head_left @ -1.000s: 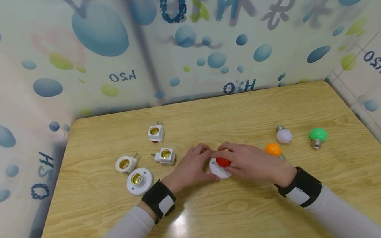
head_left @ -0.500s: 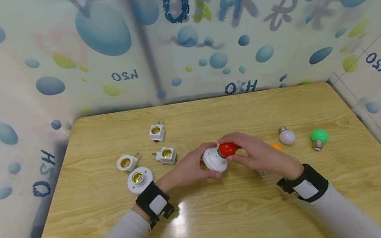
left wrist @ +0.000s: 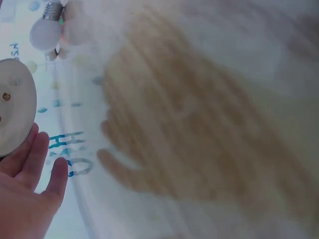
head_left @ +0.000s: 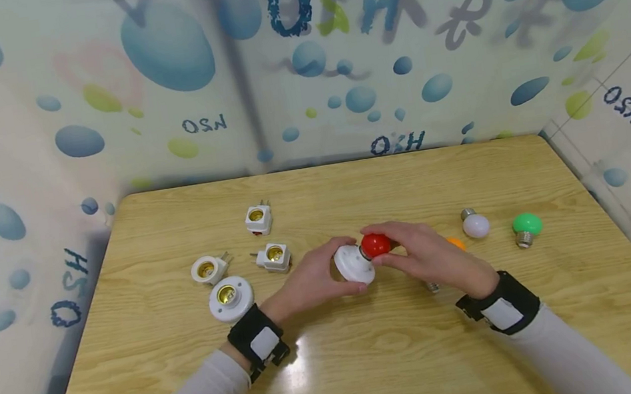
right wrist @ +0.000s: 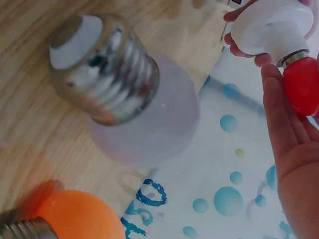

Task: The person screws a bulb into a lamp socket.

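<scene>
In the head view my left hand (head_left: 310,280) grips a white round lamp holder (head_left: 352,267), tilted so its mouth faces right. My right hand (head_left: 425,254) pinches a red light bulb (head_left: 375,244) between thumb and fingers. From the right wrist, the red bulb (right wrist: 301,89) lines up with the neck of the lamp holder (right wrist: 271,25), its metal screw base at the mouth with a thin band of metal showing. The left wrist view catches the flat underside of the lamp holder (left wrist: 17,107) with fingers (left wrist: 34,162) of the left hand along its edge.
Left on the wooden table (head_left: 339,368) lie a second round lamp holder (head_left: 219,310), a round plug-in socket (head_left: 195,272) and two square plug-in sockets. To the right are a white bulb (head_left: 477,226), a green bulb (head_left: 528,223) and an orange bulb (head_left: 456,242) partly behind the right hand.
Since one second ago, the lamp holder and red bulb have come up off the table and tilted rightward in both hands. Over the last half second the hands have barely shifted.
</scene>
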Demonstrator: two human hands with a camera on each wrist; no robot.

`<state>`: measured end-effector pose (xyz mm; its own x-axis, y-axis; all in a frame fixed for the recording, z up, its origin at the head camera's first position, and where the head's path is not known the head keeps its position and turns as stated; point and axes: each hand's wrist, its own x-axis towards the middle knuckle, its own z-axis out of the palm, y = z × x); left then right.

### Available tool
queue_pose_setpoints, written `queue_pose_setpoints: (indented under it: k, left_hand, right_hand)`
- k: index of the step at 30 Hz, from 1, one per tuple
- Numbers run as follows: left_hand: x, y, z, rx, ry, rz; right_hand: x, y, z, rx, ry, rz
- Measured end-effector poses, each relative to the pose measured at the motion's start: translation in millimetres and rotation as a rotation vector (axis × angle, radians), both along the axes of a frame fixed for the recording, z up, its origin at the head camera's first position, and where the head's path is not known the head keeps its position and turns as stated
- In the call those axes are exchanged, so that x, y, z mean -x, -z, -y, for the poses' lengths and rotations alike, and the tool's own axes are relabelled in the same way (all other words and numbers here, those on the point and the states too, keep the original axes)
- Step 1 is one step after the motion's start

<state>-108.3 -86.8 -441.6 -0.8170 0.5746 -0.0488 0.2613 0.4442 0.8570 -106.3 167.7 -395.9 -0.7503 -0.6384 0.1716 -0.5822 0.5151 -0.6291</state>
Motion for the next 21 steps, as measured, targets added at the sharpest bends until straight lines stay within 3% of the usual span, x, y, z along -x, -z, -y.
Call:
queue_pose_setpoints:
  k: [11, 16, 21]
  left_hand:
    - [-1.6, 5.9, -7.1, 0.066, -0.042, -0.126]
    - [-0.4, 5.0, -6.3, 0.042, -0.021, -0.08]
    - [-0.2, 5.7, -3.8, 0.038, -0.044, -0.062]
  right_hand:
    - [-2.4, 3.2, 4.2, 0.018, 0.04, -0.004]
    - [0.2, 1.2, 3.0, -0.016, 0.084, 0.078]
    - [2.0, -0.8, 0.6, -0.023, 0.149, 0.174]
